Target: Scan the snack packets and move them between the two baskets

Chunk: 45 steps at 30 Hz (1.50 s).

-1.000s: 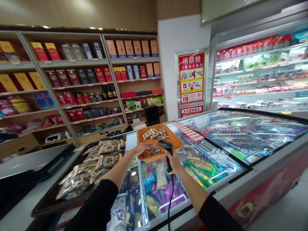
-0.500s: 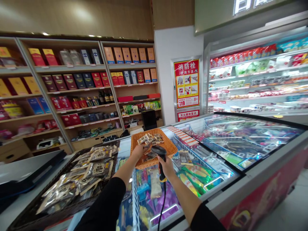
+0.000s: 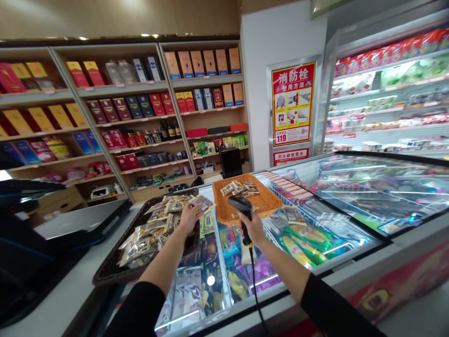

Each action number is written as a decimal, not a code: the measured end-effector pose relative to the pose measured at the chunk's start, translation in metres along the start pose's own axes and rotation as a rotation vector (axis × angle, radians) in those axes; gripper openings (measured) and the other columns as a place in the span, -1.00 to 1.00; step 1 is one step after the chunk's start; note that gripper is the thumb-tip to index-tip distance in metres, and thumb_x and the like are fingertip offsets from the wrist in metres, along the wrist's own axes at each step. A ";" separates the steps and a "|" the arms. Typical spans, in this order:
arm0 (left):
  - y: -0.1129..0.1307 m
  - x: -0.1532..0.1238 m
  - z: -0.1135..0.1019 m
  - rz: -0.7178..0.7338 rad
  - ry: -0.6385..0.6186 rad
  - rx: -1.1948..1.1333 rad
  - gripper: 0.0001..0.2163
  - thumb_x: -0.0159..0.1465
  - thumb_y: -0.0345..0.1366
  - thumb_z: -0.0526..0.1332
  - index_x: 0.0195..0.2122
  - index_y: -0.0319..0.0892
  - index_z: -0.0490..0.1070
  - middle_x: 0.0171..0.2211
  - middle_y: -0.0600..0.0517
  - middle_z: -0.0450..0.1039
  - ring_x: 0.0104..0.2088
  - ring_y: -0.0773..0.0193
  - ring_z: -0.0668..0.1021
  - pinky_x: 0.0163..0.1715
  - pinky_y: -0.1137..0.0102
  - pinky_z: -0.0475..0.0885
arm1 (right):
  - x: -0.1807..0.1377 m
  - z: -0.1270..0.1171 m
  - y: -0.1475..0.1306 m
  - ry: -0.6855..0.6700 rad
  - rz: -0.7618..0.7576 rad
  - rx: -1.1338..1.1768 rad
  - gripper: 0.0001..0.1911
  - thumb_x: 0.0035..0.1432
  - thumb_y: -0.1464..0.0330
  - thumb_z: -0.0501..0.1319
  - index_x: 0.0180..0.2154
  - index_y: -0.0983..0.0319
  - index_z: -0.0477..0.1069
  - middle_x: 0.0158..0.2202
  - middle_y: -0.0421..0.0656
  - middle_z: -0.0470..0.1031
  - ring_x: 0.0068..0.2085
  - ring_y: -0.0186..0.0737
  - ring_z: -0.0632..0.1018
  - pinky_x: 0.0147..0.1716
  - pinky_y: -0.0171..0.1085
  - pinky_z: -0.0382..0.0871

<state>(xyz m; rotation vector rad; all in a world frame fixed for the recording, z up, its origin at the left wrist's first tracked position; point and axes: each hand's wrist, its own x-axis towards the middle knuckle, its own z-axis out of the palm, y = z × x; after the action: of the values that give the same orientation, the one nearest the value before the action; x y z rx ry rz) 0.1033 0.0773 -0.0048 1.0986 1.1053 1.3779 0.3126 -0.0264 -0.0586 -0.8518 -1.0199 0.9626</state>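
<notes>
In my right hand [image 3: 253,228] is a black corded barcode scanner [image 3: 241,204], gripped by its handle, its head over the near edge of the orange wicker basket [image 3: 270,199]. My left hand [image 3: 191,216] pinches a small snack packet [image 3: 201,202] between the two baskets. Beneath and left of that hand, a dark brown wicker basket [image 3: 105,271] holds a heap of similar packets [image 3: 149,236]. Several packets [image 3: 240,188] lie at the far side of the orange basket. Both baskets rest by or on the freezer's glass top.
A glass-topped chest freezer [image 3: 351,187] with bagged frozen goods runs to the right. At the left stands a counter with a flat grey-topped device [image 3: 84,217]. Shelves of boxed goods [image 3: 140,107] line the back. The scanner's cable [image 3: 254,281] hangs toward me.
My left hand has moved from the orange basket leftward to the dark basket's edge, with a packet in it. My right hand still holds the scanner. The view has turned left and down.
</notes>
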 end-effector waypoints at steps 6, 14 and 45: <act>-0.018 0.005 0.000 0.207 -0.161 0.139 -0.61 -0.21 -0.30 0.47 -0.33 -0.23 0.47 -0.38 -0.04 0.58 -0.29 0.15 0.61 -0.25 0.34 0.50 | -0.015 0.030 0.015 -0.102 -0.075 0.040 -0.64 0.09 0.04 0.20 -0.35 0.23 0.33 -0.71 -0.34 0.26 -0.75 -0.38 0.29 -0.75 -0.37 0.17; -0.031 0.014 -0.002 0.320 -0.180 0.305 -0.71 -0.10 -0.31 0.39 -0.31 -0.22 0.54 -0.32 -0.04 0.61 -0.23 0.10 0.62 -0.13 0.29 0.49 | -0.024 0.025 0.015 -0.166 -0.100 -0.078 -0.62 0.13 0.04 0.16 -0.39 0.24 0.32 -0.70 -0.32 0.27 -0.74 -0.40 0.27 -0.73 -0.37 0.16; 0.032 -0.049 -0.018 0.480 0.291 1.528 -0.59 0.13 -0.45 0.12 0.01 -0.14 0.48 0.26 -0.21 0.16 0.31 -0.22 0.05 0.16 -0.30 -0.32 | -0.003 -0.015 0.001 0.136 -0.071 0.002 -0.58 0.01 -0.02 0.22 -0.40 0.21 0.30 -0.69 -0.31 0.30 -0.74 -0.34 0.32 -0.76 -0.34 0.17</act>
<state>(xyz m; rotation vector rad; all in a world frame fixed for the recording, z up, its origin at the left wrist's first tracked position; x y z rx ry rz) 0.0836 0.0247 0.0210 2.3668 2.3343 0.8589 0.3255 -0.0301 -0.0650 -0.8626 -0.9263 0.8345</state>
